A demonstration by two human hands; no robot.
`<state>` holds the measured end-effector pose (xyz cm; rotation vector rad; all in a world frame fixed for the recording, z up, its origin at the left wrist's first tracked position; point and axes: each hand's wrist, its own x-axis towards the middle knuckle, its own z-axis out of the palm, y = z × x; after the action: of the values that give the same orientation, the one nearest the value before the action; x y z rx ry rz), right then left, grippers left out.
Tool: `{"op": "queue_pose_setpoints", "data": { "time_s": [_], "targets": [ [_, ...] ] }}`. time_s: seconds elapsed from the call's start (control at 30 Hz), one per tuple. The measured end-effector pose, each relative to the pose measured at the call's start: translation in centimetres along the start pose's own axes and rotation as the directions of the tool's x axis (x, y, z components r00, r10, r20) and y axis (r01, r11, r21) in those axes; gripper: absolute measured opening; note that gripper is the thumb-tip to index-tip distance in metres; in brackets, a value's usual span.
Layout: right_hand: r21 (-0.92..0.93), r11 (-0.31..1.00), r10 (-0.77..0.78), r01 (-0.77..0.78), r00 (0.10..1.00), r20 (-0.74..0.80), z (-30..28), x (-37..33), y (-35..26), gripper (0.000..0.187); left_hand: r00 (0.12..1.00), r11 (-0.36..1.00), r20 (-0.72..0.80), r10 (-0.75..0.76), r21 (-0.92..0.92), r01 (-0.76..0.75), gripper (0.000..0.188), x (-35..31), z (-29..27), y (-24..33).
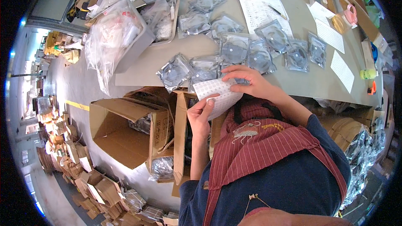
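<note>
Bags of clear plastic [111, 37] heap over a grey bin [136, 52] at the tabletop's [326, 86] left edge. Further right, silvery pouches [173, 72] with dark ring-shaped contents crowd the front edge. The person's left hand [199, 115] is just off that edge, its thumb and fingers clamped on the lower left side of a white dotted sheet [215, 94]. The sheet lies between the hands, close against the front edge, its upper left corner pointing at the nearest pouches; it curls, so I cannot tell its long axis. The right hand [250, 83] touches its upper right edge, and both hands seem equally near; whether those fingers pinch it, I cannot tell.
</note>
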<state>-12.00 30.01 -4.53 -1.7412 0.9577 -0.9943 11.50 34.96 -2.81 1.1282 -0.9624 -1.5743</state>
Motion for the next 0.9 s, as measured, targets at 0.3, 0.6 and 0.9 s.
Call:
{"op": "queue_pose_setpoints", "data": {
  "time_s": [0.3,0.6,0.9],
  "targets": [
    [-0.079,0.988,-0.121,0.134,0.981,0.153,0.7,0.4,-0.7,0.038,0.986,0.992,0.15,-0.075,0.108,0.059,0.022,-0.1,0.8,0.3],
    [-0.11,0.993,-0.039,0.052,0.992,0.124,0.6,-0.4,-0.7,0.037,0.994,0.979,0.099,-0.055,0.201,0.034,0.018,0.2,0.4,1.3],
    [-0.136,0.99,-0.015,0.024,0.997,0.07,1.7,0.7,-2.6,0.02,0.975,0.873,0.166,0.149,0.441,-0.208,0.016,0.6,1.4,-0.2]
  ]
}}
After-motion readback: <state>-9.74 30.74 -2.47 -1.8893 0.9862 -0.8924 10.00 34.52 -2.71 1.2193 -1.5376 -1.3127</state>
